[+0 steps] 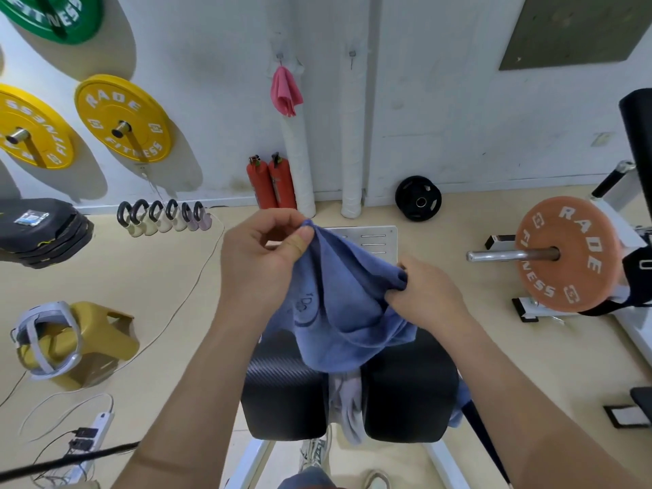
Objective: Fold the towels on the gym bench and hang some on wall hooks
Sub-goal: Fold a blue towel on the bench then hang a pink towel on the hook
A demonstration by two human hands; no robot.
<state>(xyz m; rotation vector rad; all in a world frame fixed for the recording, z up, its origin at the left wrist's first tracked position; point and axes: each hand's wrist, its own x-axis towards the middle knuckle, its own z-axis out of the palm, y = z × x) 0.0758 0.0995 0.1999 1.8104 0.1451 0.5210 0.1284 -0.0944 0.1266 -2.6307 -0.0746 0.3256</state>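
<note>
Left hand (268,248) and right hand (427,294) are held apart over the worktop's (285,393) far edge, each clamped on the blue towel's (338,301) upper hem. A grey towel (347,400) is draped at the worktop's middle, and a pink towel (285,91) is hung on a wall hook (279,56).

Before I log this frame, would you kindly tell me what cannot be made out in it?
1. Pale grey cloth on the black padded bench, head view: mostly hidden beneath the crumpled blue towel, so how it is folded is unclear.
2. Dark print on that towel: broken by creases, unreadable.
3. Right hand: its fingers' tips are buried in towel folds.
4. Green weight plate: cut off by the top edge.
</note>
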